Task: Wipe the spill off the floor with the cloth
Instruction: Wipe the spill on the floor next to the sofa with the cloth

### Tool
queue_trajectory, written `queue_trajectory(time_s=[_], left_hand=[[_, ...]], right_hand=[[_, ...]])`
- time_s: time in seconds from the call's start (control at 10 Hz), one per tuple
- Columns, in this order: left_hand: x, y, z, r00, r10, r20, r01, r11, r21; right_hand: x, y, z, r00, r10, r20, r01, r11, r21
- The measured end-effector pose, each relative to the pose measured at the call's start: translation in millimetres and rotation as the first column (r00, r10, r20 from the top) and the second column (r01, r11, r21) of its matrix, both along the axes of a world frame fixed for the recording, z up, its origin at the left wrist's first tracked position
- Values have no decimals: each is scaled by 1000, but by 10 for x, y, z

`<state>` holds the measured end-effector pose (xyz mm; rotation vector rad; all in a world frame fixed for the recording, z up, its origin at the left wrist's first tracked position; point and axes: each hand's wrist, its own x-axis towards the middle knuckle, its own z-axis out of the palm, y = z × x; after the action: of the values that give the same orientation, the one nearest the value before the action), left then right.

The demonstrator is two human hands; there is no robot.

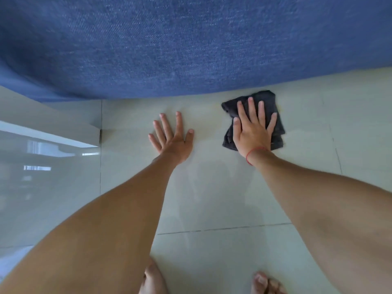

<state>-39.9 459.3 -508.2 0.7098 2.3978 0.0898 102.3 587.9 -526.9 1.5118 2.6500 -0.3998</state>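
A dark grey folded cloth (275, 115) lies on the pale tiled floor (212, 198), close to the edge of a blue fabric surface. My right hand (253, 129) presses flat on top of the cloth, fingers spread; a red string sits on that wrist. A faint yellowish stain (214, 106) shows on the tile just left of the cloth and at the cloth's far right corner. My left hand (172, 137) rests flat on the bare tile to the left, fingers apart, holding nothing.
A large blue fabric surface (191, 45), like a sofa or bed side, fills the top of the view. A glossy white step or ledge (53, 132) stands at the left. My bare feet (265, 283) are at the bottom edge.
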Motion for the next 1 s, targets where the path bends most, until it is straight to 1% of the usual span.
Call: queue_trajectory(time_s=[0.1,0.2,0.3,0.4,0.5,0.6,0.7,0.8,0.9,1.0], left_hand=[[-34,22,22,1000,-9,26,10,999,-36],[-45,32,33,999,-6,53,9,998,-56],[-58,40,71,997,1,77,4,998,-66],[-77,37,107,995,5,102,2,998,-65],[-75,15,119,994,-13,108,20,998,-59],[-69,4,115,995,-11,94,15,999,-45],[-63,12,82,997,-4,75,7,999,-41],[-42,20,56,998,2,62,1,999,-38],[-56,28,62,998,1,69,2,999,-45],[-50,30,75,997,1,74,2,999,-45]], right_hand=[[-329,-1,-6,1000,-8,-14,8,1000,8],[-642,-167,-17,994,102,-38,-102,995,-2],[-713,-362,-28,968,241,-76,-240,971,12],[-419,-460,-25,913,398,-89,-398,917,27],[65,-394,-20,899,434,-50,-434,901,29],[465,-176,-6,967,254,-4,-254,967,30],[574,172,9,999,-20,33,20,1000,12],[364,389,8,990,-136,23,136,991,3],[16,343,3,988,-151,15,151,989,5],[-296,158,13,1000,-1,-5,1,1000,4]])
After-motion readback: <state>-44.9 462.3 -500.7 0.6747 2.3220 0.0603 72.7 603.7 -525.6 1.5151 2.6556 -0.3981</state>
